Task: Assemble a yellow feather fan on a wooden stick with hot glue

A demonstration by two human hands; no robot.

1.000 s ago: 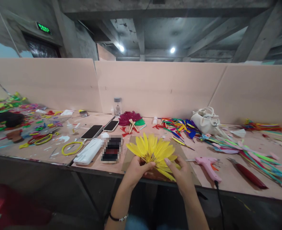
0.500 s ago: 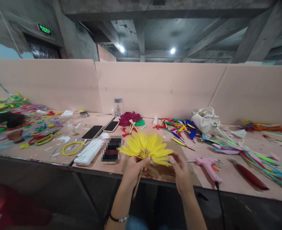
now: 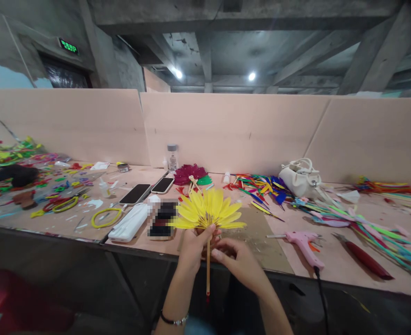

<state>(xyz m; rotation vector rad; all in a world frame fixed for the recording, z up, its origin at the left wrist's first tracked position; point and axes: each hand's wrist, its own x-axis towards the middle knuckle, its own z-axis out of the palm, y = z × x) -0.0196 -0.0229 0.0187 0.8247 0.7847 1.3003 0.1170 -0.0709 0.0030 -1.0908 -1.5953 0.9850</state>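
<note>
A fan of yellow feathers point(image 3: 208, 207) spreads out above a thin wooden stick point(image 3: 208, 270) with a red lower tip. My left hand point(image 3: 193, 249) is closed around the base of the feathers, its thumb pressed on the front where they meet the stick. The stick hangs straight down. Just right of the stick is my right hand point(image 3: 238, 260), fingers curled and thumb apart from them, with nothing visible between; contact with the fan base cannot be made out. Under the hands lies a brown board point(image 3: 264, 242).
A pink glue gun point(image 3: 303, 244) and red-handled knife point(image 3: 366, 256) lie at right. Left are a white power bank point(image 3: 130, 221), phones point(image 3: 135, 193) and yellow-handled scissors point(image 3: 65, 204). Behind sit a dark red feather fan point(image 3: 189, 174), colourful feathers point(image 3: 261, 184) and a white bag point(image 3: 298, 179).
My right hand has left the fan's right edge and come down and left beside the stick. The fan has turned, so its stick now hangs upright instead of slanting.
</note>
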